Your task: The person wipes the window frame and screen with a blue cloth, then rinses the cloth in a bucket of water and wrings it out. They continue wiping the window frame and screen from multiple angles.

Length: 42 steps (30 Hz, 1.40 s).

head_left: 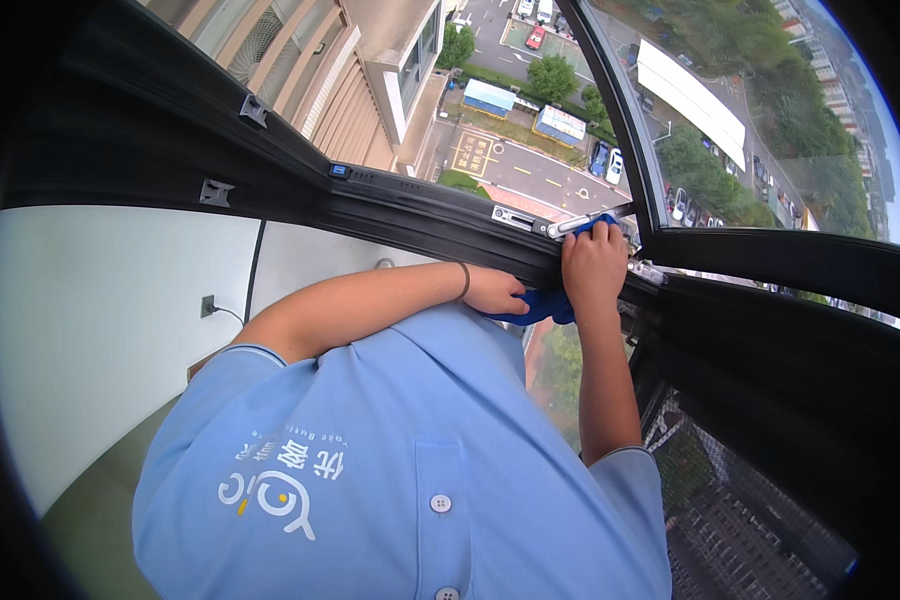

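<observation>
My right hand (594, 259) is closed on a bunched blue cloth (547, 307) at the black window frame sill (435, 217). Part of the cloth shows above its fingers, against the silver metal window stay arm (570, 225). My left hand (495, 291), with a dark band at the wrist, lies just left of it, fingers curled on the cloth's lower part. Beyond both hands an outward-opened window sash (645, 150) joins the frame by this stay. A silver fitting (515, 217) sits in the frame channel beside the stay. My palms are hidden.
Outside the opening is a long drop to a road (525, 169) with parked cars. Two metal catches (255, 111) (215, 193) project from the frame at left. A plugged-in cord (228, 311) hangs on the white wall (119, 292). Dark framing (780, 352) stands at right.
</observation>
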Each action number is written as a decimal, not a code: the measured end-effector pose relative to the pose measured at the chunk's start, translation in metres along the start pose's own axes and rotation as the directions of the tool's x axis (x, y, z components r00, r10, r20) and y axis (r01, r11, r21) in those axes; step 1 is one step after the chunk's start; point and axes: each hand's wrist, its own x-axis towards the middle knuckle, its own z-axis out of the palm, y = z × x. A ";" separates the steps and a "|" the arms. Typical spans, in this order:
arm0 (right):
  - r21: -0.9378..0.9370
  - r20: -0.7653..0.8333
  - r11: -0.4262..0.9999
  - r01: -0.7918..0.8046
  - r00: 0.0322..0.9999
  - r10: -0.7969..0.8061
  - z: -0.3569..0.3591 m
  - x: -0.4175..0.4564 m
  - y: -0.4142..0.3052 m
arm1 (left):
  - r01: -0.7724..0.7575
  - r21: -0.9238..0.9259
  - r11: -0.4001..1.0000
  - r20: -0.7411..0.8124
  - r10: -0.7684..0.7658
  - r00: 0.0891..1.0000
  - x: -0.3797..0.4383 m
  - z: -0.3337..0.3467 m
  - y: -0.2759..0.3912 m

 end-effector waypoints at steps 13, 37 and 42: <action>0.308 0.030 0.921 -0.239 0.970 0.242 0.025 0.001 0.000 | -0.022 -0.053 0.998 0.015 0.022 1.000 -0.010 -0.005 0.000; 0.687 -0.100 0.608 0.399 0.880 -0.465 -0.008 0.101 -0.194 | -0.029 -0.247 0.969 -0.281 -0.043 0.959 -0.053 0.025 -0.083; 0.639 -0.183 0.600 0.482 0.852 -0.490 -0.012 0.093 -0.175 | -0.151 -0.262 0.953 -0.446 0.019 0.895 -0.070 0.018 -0.080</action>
